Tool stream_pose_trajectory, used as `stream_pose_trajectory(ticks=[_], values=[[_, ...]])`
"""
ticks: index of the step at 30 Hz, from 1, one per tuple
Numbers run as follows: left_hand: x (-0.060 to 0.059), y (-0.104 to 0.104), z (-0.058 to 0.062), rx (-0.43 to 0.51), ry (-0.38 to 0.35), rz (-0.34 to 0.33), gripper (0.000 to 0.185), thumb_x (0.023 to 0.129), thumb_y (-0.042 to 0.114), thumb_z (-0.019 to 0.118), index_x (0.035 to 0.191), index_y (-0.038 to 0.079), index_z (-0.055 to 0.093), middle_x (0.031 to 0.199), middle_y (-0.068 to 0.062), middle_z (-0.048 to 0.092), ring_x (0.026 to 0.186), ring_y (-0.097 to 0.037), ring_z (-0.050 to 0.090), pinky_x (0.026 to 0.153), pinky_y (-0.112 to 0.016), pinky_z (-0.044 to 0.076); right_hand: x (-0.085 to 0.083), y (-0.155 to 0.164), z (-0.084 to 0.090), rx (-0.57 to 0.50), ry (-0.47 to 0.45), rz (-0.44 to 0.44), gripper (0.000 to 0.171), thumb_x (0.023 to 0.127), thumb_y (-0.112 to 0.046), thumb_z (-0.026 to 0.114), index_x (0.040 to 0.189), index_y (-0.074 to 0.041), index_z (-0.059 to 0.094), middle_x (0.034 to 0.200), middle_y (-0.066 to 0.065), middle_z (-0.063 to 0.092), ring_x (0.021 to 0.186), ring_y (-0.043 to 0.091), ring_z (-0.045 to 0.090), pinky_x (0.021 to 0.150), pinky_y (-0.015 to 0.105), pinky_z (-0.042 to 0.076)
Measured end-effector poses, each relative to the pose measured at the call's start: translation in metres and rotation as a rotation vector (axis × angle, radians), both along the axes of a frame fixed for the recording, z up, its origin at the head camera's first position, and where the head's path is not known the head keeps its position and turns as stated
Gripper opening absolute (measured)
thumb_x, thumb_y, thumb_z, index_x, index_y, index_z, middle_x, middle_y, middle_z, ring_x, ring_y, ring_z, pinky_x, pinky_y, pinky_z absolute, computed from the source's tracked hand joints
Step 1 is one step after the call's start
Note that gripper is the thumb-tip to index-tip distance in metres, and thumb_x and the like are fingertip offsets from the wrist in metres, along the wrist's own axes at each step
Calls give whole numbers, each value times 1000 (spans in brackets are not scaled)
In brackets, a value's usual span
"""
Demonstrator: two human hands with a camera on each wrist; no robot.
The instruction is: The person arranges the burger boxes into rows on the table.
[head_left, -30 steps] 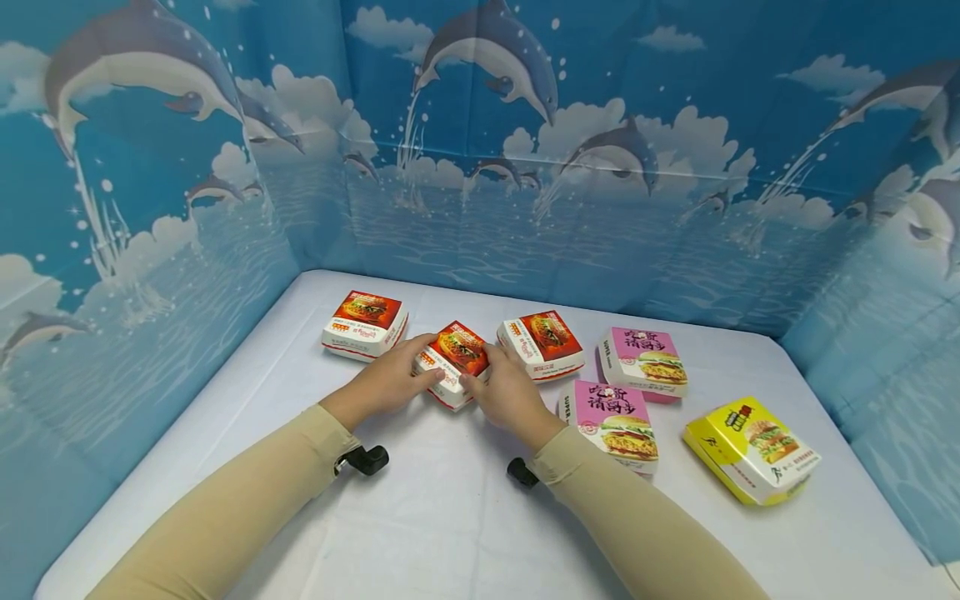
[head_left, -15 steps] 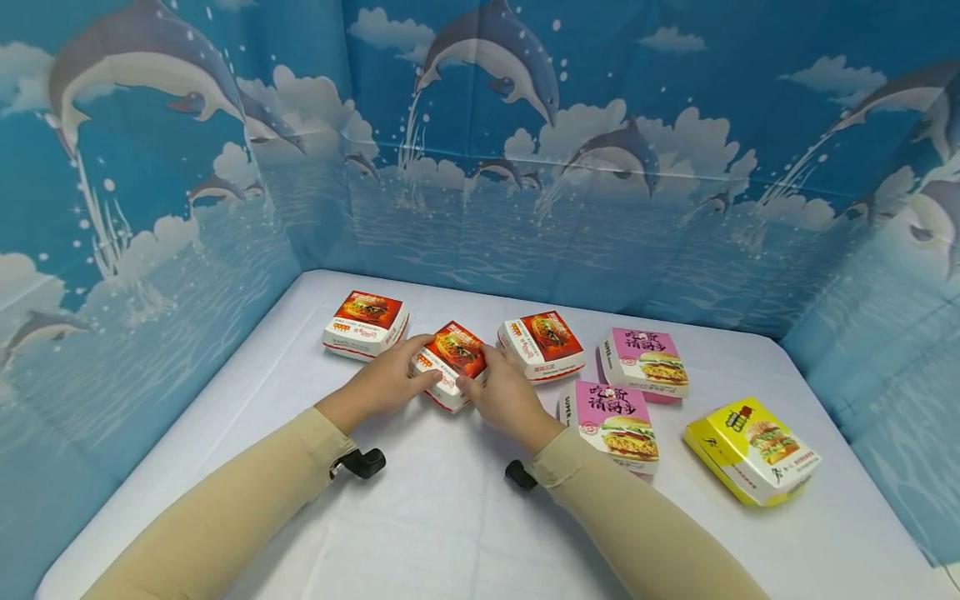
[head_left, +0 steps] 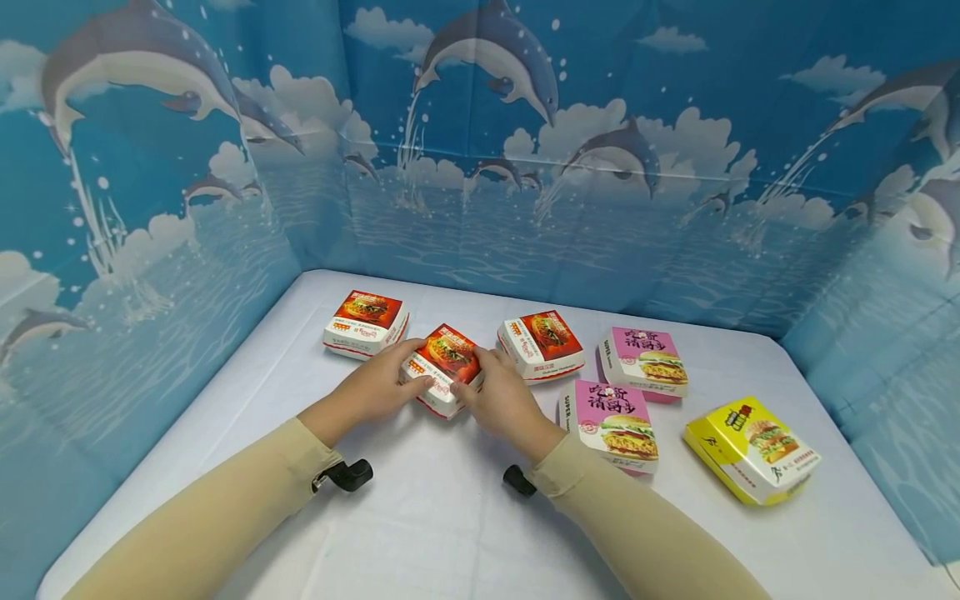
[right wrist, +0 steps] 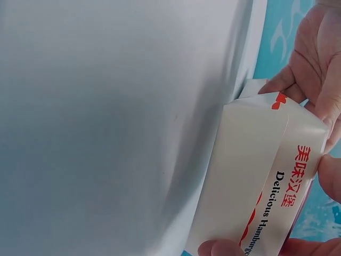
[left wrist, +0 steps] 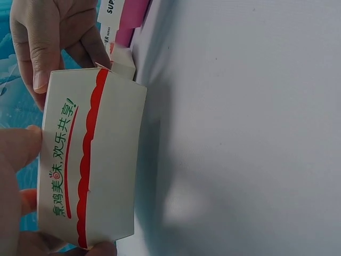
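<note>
Both hands hold one red-and-white burger box (head_left: 447, 353) near the middle of the table in the head view. My left hand (head_left: 380, 382) grips its left side, thumb at the lid's near corner, and my right hand (head_left: 507, 402) grips the right side the same way. In the left wrist view the burger box (left wrist: 109, 160) shows a white wall with a red wavy stripe and green lettering, fingers at its edges. The right wrist view shows the burger box (right wrist: 266, 170) with "Delicious Hamburger" printed on its side, fingertips at its lower end.
A matching red box (head_left: 366, 322) sits behind to the left, another red box (head_left: 542, 345) just right. Further right are two pink burger boxes, a rear one (head_left: 647, 360) and a front one (head_left: 611, 423), plus a yellow box (head_left: 752, 450). Dolphin-print curtains (head_left: 480, 208) surround the white table (head_left: 420, 533).
Both hands have drawn the held burger box slightly left and toward the body, with the grip kept. The other boxes stay where they were.
</note>
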State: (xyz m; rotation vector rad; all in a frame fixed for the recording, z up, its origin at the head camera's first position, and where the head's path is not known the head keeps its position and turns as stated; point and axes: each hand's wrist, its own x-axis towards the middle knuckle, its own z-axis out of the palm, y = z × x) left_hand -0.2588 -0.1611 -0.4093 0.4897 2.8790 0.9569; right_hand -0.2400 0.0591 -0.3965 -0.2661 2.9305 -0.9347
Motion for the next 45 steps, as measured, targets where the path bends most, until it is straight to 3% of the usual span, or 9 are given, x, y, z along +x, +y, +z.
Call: stream_pose_trajectory(ticks=[4, 7, 12, 15, 20, 26, 35, 45], values=[[5, -4, 0, -3, 13, -4, 73, 102, 45, 67, 161, 11, 40, 164, -14, 46, 143, -33, 52, 118, -58, 42, 5, -1, 1, 8, 9, 22, 77, 99, -39, 74, 159, -4, 43, 161, 22, 44, 143, 36, 52, 117, 53, 46], [9, -7, -2, -7, 18, -3, 72, 101, 44, 67, 160, 12, 42, 159, -14, 51, 125, -28, 61, 111, -56, 48, 8, -2, 1, 12, 7, 36, 77, 98, -39, 75, 159, -4, 43, 160, 23, 45, 143, 36, 53, 117, 52, 47], [16, -12, -2, -14, 10, -3, 71, 101, 45, 67, 159, 12, 43, 154, -15, 55, 100, -22, 61, 98, -50, 52, 12, -3, 0, 24, -8, 54, 78, 98, -39, 76, 160, -4, 43, 160, 23, 45, 142, 35, 53, 116, 52, 47], [20, -13, -1, -17, 2, -1, 72, 101, 46, 68, 159, 11, 43, 156, -15, 53, 107, -24, 61, 100, -51, 52, 15, -4, 0, 29, -26, 56, 79, 98, -39, 75, 160, -6, 42, 160, 22, 44, 140, 34, 55, 115, 51, 48], [28, -15, 1, -30, -12, 3, 74, 100, 46, 68, 160, 11, 42, 161, -16, 49, 136, -31, 56, 114, -58, 46, 20, -5, 0, 32, -51, 67, 78, 98, -40, 75, 160, -7, 42, 160, 21, 44, 137, 33, 56, 114, 51, 49], [35, -16, 0, -45, -30, 8, 76, 100, 46, 69, 161, 11, 40, 164, -14, 45, 150, -34, 46, 120, -60, 40, 26, -6, 2, 42, -70, 83, 78, 98, -40, 75, 160, -7, 42, 160, 20, 45, 137, 32, 56, 114, 51, 49], [43, -18, 0, -77, -62, 10, 78, 99, 48, 71, 161, 10, 41, 163, -14, 45, 150, -35, 45, 120, -60, 39, 33, -4, 1, 46, -86, 110, 77, 98, -39, 76, 159, -7, 43, 160, 20, 45, 139, 32, 56, 115, 51, 49], [55, -20, 1, -126, -91, 8, 81, 96, 55, 71, 161, 16, 42, 157, -14, 51, 139, -31, 55, 113, -60, 47, 41, -3, -1, 41, -101, 158, 77, 97, -38, 77, 158, -5, 45, 158, 20, 47, 138, 32, 56, 116, 51, 48]])
